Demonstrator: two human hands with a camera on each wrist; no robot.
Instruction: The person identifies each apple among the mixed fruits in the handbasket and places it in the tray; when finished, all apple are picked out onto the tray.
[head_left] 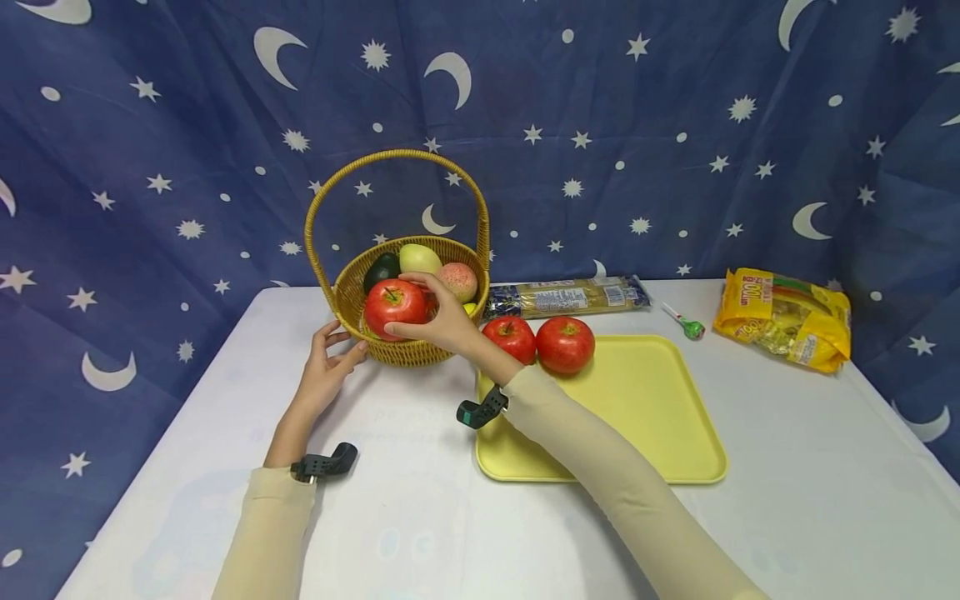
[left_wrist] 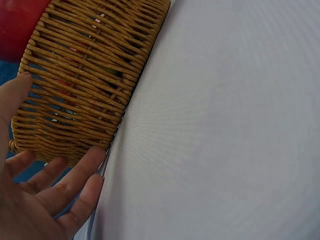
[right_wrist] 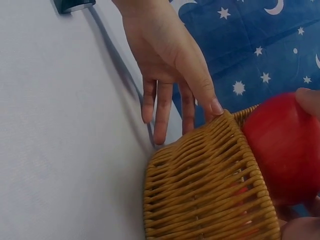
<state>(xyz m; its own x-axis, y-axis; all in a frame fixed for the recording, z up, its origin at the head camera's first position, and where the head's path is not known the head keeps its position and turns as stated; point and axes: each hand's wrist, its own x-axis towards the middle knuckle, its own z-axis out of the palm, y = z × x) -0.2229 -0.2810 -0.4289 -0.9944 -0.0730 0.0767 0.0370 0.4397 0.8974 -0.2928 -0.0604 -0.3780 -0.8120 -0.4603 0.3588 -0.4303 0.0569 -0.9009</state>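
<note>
A wicker basket [head_left: 408, 353] with a tall arched handle stands at the back left of the table. Over its front rim my right hand [head_left: 447, 323] grips a red apple [head_left: 393, 307], thumb on the near side and fingers around the far side. My left hand [head_left: 321, 372] is at the basket's left side; the left wrist view shows its thumb [left_wrist: 20, 90] by the rim and its fingers spread along the weave. Inside the basket are a dark green avocado [head_left: 381, 271], a pale green fruit [head_left: 418, 260] and a peach [head_left: 458, 282]. Part of another red fruit shows behind the held apple.
Two red apples [head_left: 566, 345] sit at the back left of a yellow tray [head_left: 645, 417], right of the basket. Behind them lies a long clear-plastic pack [head_left: 566, 297]. Farther right are a green lollipop [head_left: 692, 329] and a yellow candy bag [head_left: 783, 319]. A star-patterned cloth hangs behind.
</note>
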